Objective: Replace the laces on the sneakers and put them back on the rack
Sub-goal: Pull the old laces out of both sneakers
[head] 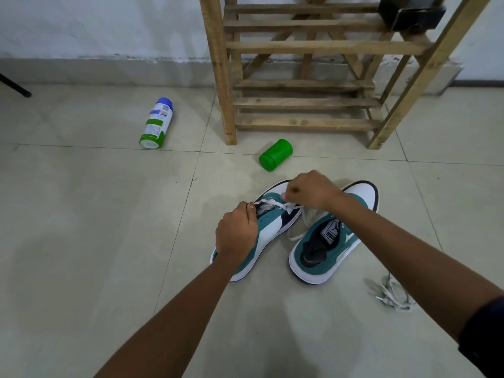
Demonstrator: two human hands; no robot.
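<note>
Sneakers on the tiled floor (81,241), seen from the head camera: the left sneaker (268,227) is gripped at its side by the left hand (236,233), while a white lace (283,205) is pinched over its eyelets by the right hand (311,190). The right sneaker (327,241) stands just beside. A loose lace bundle (390,294) lies near; the wooden rack (305,64) stands behind.

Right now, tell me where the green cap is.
In the head view, the green cap lies on its side on the floor tiles, just in front of the wooden rack and beyond the sneakers.
</note>
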